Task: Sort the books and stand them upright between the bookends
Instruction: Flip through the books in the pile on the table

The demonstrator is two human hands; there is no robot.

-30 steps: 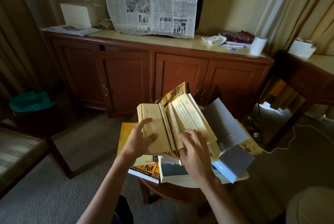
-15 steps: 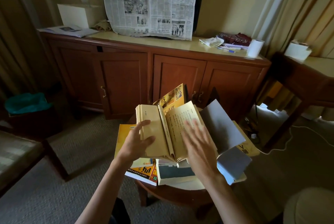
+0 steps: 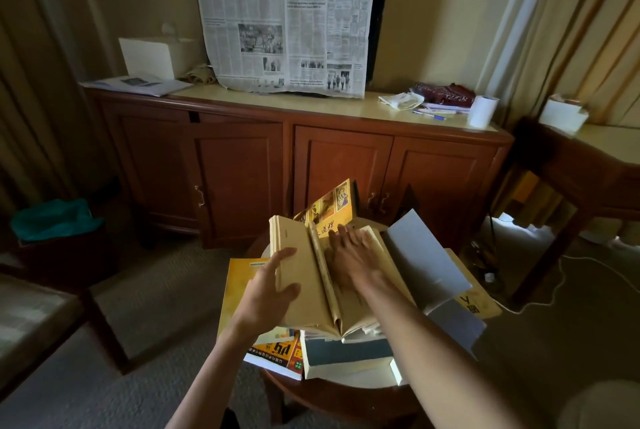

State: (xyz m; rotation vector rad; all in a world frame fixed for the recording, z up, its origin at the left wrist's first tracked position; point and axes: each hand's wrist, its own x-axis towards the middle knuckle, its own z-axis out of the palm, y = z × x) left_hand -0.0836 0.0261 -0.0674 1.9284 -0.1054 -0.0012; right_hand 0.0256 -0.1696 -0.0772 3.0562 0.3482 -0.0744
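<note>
The right hand [image 3: 349, 255] has slid forward across the open book [image 3: 325, 276]: a second ago it lay near the book's near edge, half a second ago it lifted with fingers spread, and now it presses flat on the right-hand page, fingers straight and reaching toward the far edge. The left hand [image 3: 270, 290] holds the left half of the book as before, thumb over the cover and fingers curled behind it.

The book sits tilted on top of a loose pile [image 3: 339, 349] on the round tabletop [image 3: 346, 397]; a yellow book [image 3: 239, 283] lies at the left, a grey cover [image 3: 422, 255] at the right, and a picture-covered book [image 3: 329, 203] stands up behind. No bookends can be made out with any certainty.

The sweep looks like smoothing the pages or closing the book. Sorting has hardly begun: nothing stands upright in order yet.
</note>
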